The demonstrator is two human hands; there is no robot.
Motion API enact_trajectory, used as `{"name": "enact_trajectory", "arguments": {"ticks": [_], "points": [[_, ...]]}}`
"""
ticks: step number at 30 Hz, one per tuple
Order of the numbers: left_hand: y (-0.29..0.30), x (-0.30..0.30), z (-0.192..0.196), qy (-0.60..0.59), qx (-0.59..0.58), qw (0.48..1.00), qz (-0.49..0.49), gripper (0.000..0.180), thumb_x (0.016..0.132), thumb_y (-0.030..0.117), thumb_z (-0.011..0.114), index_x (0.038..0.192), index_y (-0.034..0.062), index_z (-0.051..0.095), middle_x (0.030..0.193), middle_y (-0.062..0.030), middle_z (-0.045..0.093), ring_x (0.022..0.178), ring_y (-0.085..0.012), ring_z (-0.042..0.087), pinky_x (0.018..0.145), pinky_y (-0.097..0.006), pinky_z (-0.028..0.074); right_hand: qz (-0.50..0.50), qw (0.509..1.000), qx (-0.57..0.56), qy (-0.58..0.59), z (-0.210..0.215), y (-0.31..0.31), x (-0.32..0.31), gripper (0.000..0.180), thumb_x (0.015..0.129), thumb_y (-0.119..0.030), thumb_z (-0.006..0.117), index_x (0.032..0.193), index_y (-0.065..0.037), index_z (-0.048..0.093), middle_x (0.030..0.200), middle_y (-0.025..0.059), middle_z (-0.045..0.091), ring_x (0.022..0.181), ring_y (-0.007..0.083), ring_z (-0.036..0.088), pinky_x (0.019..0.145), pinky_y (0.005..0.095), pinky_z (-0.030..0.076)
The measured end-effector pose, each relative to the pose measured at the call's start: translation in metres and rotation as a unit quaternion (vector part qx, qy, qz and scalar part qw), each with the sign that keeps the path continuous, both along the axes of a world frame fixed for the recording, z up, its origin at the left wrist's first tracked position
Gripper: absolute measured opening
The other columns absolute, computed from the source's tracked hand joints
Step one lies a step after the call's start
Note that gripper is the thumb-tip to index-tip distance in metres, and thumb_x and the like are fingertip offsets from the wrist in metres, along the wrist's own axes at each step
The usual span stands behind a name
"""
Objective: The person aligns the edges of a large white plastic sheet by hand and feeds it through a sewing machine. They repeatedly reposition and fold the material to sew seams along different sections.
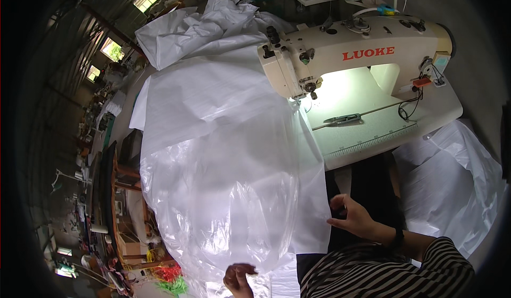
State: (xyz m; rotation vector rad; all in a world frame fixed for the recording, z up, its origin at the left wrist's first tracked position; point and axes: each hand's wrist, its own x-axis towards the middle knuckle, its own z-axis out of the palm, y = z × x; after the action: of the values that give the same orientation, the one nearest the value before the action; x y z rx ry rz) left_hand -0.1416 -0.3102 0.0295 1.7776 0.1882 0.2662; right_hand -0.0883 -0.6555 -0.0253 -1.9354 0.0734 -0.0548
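Observation:
A wide white sheet (213,106), with a glossy clear plastic layer (229,207) over its near part, runs from the sewing machine (351,47) down toward me. Its right edge passes under the needle area at the machine's head. My right hand (351,218) is by that edge, fingers bent and thumb apart from them; the thumb tip is close to the sheet, and I cannot tell if it touches. At the lower edge of the view, my left hand (239,279) is over the clear plastic, its fingers loosely bent. Nothing shows in either hand.
Thread snips (343,120) lie on the lit machine bed (383,119), beside a printed ruler scale. More white sheeting (452,181) hangs at the right, and a crumpled heap (213,26) lies behind. A wooden frame (114,202) and red and green strands (169,276) are at the left.

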Motion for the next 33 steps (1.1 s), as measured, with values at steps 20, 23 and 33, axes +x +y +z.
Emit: {"name": "enact_trajectory", "arguments": {"ticks": [20,23,33], "points": [[0.051,0.259,-0.049,-0.029,0.567,0.823,-0.033,0.06,0.1,0.044,0.046,0.149,0.0114,0.038,0.144,-0.0152,0.047,0.136,-0.0353,0.04,0.111,-0.049,0.028,0.117,0.908,0.345,0.206,0.043,0.043,0.066,0.042,0.099,-0.029,0.06,0.128,0.001,0.056,0.114,0.0118,0.067,0.091,0.0167,0.068,0.071,0.0278,0.057],[0.055,0.256,-0.048,0.003,0.574,0.818,-0.043,0.06,0.1,0.044,0.046,0.149,0.0109,0.038,0.144,-0.0158,0.047,0.134,-0.0369,0.041,0.111,-0.049,0.028,0.161,0.853,0.447,0.214,0.041,0.061,0.089,0.035,0.098,-0.03,0.061,0.116,0.0,0.061,0.094,0.0086,0.068,0.079,0.0144,0.066,0.066,0.0275,0.056],[-0.001,0.216,-0.006,-0.171,0.566,0.805,-0.039,0.042,0.093,0.024,0.06,0.13,0.0025,0.055,0.131,-0.0189,0.056,0.121,-0.0401,0.052,0.105,-0.05,0.038,0.083,0.955,0.057,0.279,0.02,-0.04,-0.014,0.023,0.096,-0.024,0.063,0.102,-0.002,0.068,0.071,0.0066,0.068,0.064,0.0116,0.067,0.061,0.0254,0.052]]}}
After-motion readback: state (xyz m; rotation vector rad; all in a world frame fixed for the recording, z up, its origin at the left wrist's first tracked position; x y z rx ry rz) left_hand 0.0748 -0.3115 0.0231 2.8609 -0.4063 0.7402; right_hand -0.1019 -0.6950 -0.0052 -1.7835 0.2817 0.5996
